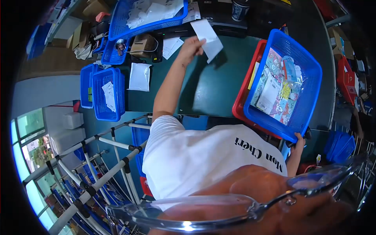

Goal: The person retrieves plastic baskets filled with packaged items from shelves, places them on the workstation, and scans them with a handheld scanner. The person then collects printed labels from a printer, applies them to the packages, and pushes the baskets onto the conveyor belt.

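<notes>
left hand (190, 50): pinching white slip (210, 42) over table (211, 92), toward far edge | right hand (299, 142): at blue basket (313, 92) near-right corner, grip can't tell | advise: firm pinch, basket steady

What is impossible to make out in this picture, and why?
In the head view:
White paper in the left hand: too small to tell folded sheet from packet.
Right hand: partly hidden by the large blue basket.
Red basket: inside mostly covered by that blue basket.
Upper-left blue basket: far side cut off by the top edge.
</notes>
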{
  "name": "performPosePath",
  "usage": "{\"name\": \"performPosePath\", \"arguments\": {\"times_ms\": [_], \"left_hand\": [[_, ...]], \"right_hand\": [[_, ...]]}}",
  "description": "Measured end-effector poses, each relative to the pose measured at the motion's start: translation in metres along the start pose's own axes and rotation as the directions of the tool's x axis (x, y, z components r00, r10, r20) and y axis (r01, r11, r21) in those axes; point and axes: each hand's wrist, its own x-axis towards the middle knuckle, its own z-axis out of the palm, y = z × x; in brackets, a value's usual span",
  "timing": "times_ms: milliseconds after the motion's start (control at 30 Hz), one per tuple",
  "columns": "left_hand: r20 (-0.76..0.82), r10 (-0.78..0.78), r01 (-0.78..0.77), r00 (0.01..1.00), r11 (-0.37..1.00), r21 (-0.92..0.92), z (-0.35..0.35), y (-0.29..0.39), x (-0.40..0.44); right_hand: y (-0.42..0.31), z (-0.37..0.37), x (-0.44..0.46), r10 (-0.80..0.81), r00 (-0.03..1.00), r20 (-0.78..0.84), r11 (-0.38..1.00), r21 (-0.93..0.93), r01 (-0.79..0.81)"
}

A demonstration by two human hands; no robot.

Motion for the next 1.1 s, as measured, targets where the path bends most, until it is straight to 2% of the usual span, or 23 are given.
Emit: {"name": "performPosePath", "arguments": {"times_ms": [33,67,100,133,167,200,233,267,300,333,367,400,433,467,500,533,567,600,667,767,900,1000,1100], "left_hand": [[-0.013,0.259,-0.258,0.966,0.966,0.030,-0.014,0.019,0.012],[-0.077,0.317,-0.325,0.945,0.938,-0.120,-0.038,0.043,0.031],[-0.315,0.247,-0.318,0.917,0.927,-0.200,-0.053,0.072,0.046],[-0.256,0.214,-0.299,0.943,0.883,-0.361,-0.108,0.078,0.080],[-0.062,0.155,-0.161,0.986,0.774,-0.612,-0.151,0.086,0.099],[-0.351,0.065,-0.270,0.934,0.771,-0.576,-0.139,0.104,0.094],[-0.359,-0.032,-0.203,0.933,0.776,-0.597,-0.165,0.104,0.115],[-0.486,0.123,-0.359,0.865,0.829,-0.429,-0.135,0.105,0.099],[-0.386,0.251,-0.377,0.888,0.878,-0.296,-0.124,0.092,0.094],[-0.412,0.276,-0.388,0.868,0.896,-0.216,-0.066,0.091,0.064],[-0.230,0.239,-0.299,0.943,0.912,-0.280,-0.042,0.070,0.057],[-0.029,0.151,-0.154,0.988,0.972,-0.180,-0.011,0.051,0.048],[0.144,-0.050,0.062,0.988,0.995,-0.078,0.000,0.018,0.057],[0.138,-0.008,0.022,0.990,0.995,-0.102,0.040,-0.002,0.037],[0.064,-0.097,0.106,0.993,0.980,-0.166,0.032,-0.046,0.061],[0.032,-0.107,0.112,0.994,0.953,-0.282,0.036,-0.080,0.071],[0.010,-0.152,0.147,0.988,0.938,-0.312,0.022,-0.116,0.098],[-0.027,-0.335,0.307,0.942,0.890,-0.337,0.003,-0.140,0.119],[-0.062,-0.345,0.298,0.936,0.876,-0.378,0.002,-0.151,0.138],[-0.112,-0.372,0.324,0.922,0.896,-0.304,-0.006,-0.167,0.154],[-0.126,-0.385,0.331,0.914,0.890,-0.313,-0.024,-0.172,0.175],[-0.178,-0.376,0.295,0.909,0.884,-0.361,-0.021,-0.155,0.183],[-0.210,-0.348,0.239,0.914,0.879,-0.413,-0.012,-0.153,0.188]], "right_hand": [[0.002,-0.004,0.004,-0.001,1.000,0.006,1.000,0.003,0.001],[0.003,-0.005,0.004,-0.002,1.000,0.012,1.000,0.005,0.002],[0.000,-0.001,-0.003,-0.021,0.999,0.025,1.000,0.017,0.020],[-0.005,0.001,-0.007,-0.023,1.000,0.013,0.999,0.030,0.023],[-0.010,-0.002,-0.012,0.027,0.998,0.050,1.000,0.001,-0.027],[-0.009,-0.007,-0.015,0.080,0.993,0.086,0.997,-0.026,-0.078],[0.006,-0.027,0.004,0.130,0.979,0.160,0.991,-0.047,-0.124],[0.010,-0.025,-0.004,0.117,0.976,0.182,0.975,0.169,-0.148],[0.005,-0.012,-0.019,0.144,0.975,0.168,0.930,0.315,-0.191],[0.024,-0.028,-0.002,0.147,0.967,0.208,0.912,0.349,-0.214],[0.042,-0.037,0.013,0.170,0.975,0.141,0.915,0.344,-0.209],[0.034,-0.027,-0.009,0.092,0.985,0.144,0.901,0.409,-0.144],[0.023,-0.014,-0.032,0.014,0.989,0.147,0.877,0.474,-0.083],[0.052,-0.031,-0.005,0.054,0.987,0.152,0.871,0.477,-0.121],[0.056,-0.028,-0.006,0.105,0.990,0.096,0.878,0.458,-0.137],[0.065,-0.029,-0.007,0.153,0.976,0.158,0.790,0.574,-0.216],[0.040,-0.026,-0.039,0.115,0.990,0.082,0.832,0.536,-0.142],[0.038,-0.024,-0.043,0.144,0.982,0.120,0.805,0.563,-0.186],[0.041,-0.011,-0.050,0.162,0.987,-0.007,0.821,0.556,-0.130],[0.048,-0.016,-0.065,0.107,0.992,-0.069,0.845,0.532,-0.055],[0.041,-0.010,-0.091,0.074,0.978,-0.197,0.886,0.463,0.026],[0.028,-0.014,-0.093,0.110,0.986,-0.123,0.906,0.421,-0.048],[0.028,-0.021,-0.087,0.088,0.985,-0.149,0.908,0.419,-0.018]]}}
